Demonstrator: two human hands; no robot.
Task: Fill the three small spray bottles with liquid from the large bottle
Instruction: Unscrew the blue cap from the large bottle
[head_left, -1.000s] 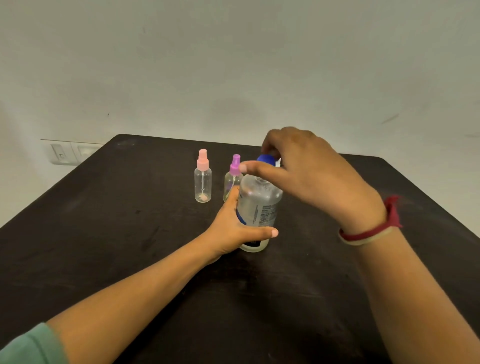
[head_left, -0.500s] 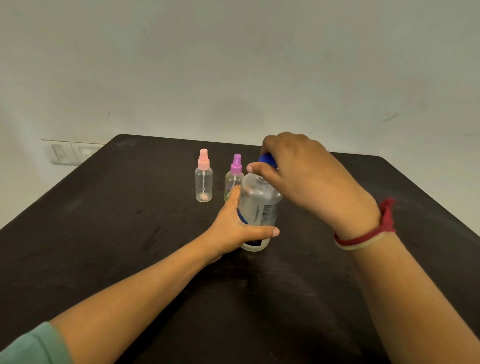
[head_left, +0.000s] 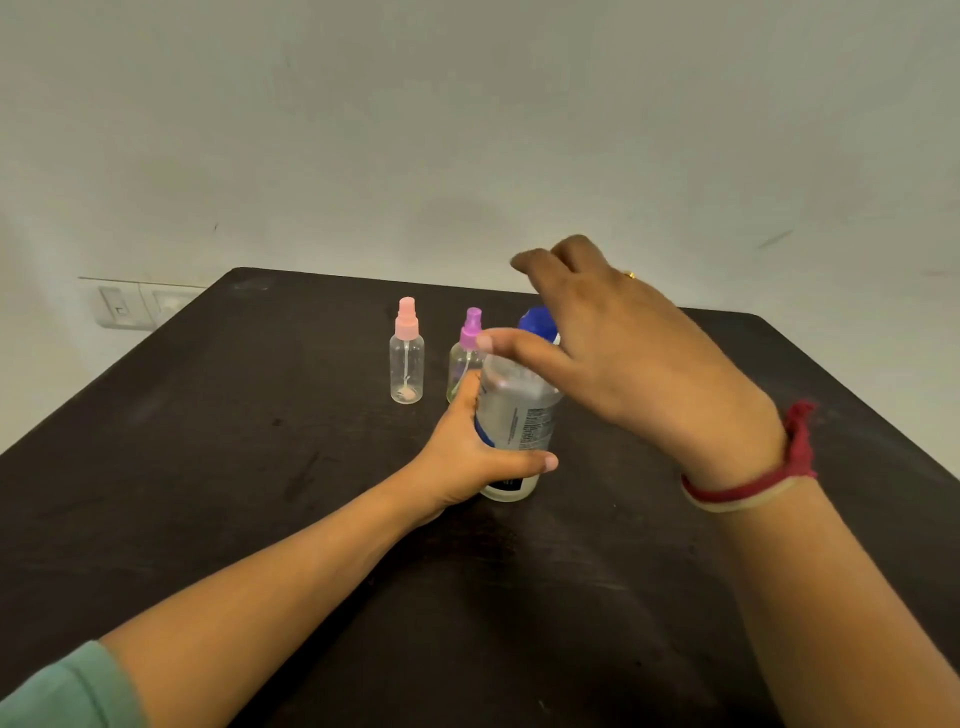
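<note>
The large clear bottle with a blue cap stands upright on the black table. My left hand grips its lower body. My right hand hovers over the cap with fingers spread and lifted, and its thumb reaches left across the bottle's shoulder. An empty small spray bottle with a pink top stands behind to the left. A second one with a purple top stands right behind the large bottle. A third small bottle is not visible.
A white wall switch plate sits beyond the table's far left corner. The pale wall rises right behind the table's far edge.
My right hand has let go of the blue cap and lifted, with its fingers opening upward. The left hand and the bottles have stayed where they were.
</note>
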